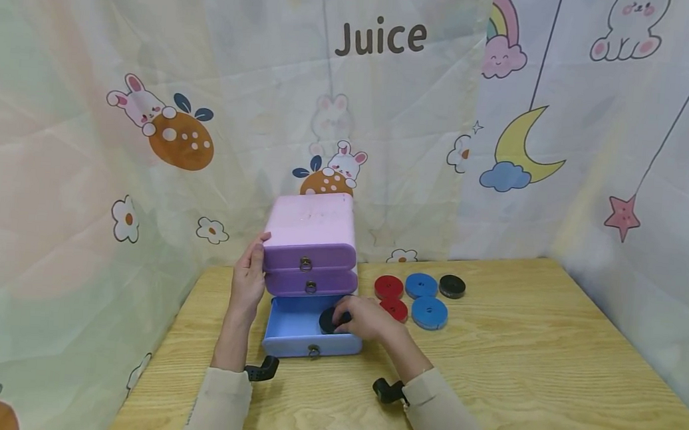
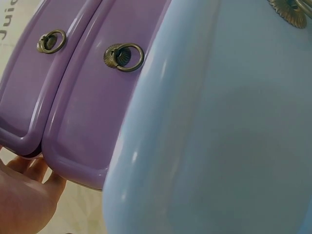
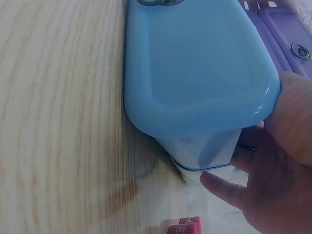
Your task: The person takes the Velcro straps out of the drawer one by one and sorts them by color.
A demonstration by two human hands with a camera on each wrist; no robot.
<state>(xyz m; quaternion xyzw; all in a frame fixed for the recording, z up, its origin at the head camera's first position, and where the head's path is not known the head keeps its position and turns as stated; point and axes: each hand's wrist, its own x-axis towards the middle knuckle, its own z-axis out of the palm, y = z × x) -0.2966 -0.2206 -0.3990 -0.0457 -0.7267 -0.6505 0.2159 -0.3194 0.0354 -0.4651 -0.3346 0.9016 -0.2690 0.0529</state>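
Observation:
A small drawer cabinet [image 1: 311, 220] with a pink top and two purple drawer fronts stands at the back of the table. Its blue bottom drawer [image 1: 335, 345] is pulled out. Inside, toward the right, lies a black disc-shaped roll [image 1: 326, 321], pinched by my right hand [image 1: 366, 318], which reaches over the drawer's right wall. In the right wrist view the fingers [image 3: 226, 190] partly hide that wall, and the roll is out of sight. My left hand [image 1: 248, 283] rests against the cabinet's left side, its fingers [image 2: 36, 170] along the purple drawers.
Right of the cabinet lie two red rolls [image 1: 389, 286], two blue rolls [image 1: 429, 313] and another black roll [image 1: 452, 286] on the wooden table [image 1: 520, 360]. Printed curtains [image 1: 254, 135] hang behind and at the sides. Ring pulls [image 1: 313, 351] stick out from the drawer fronts.

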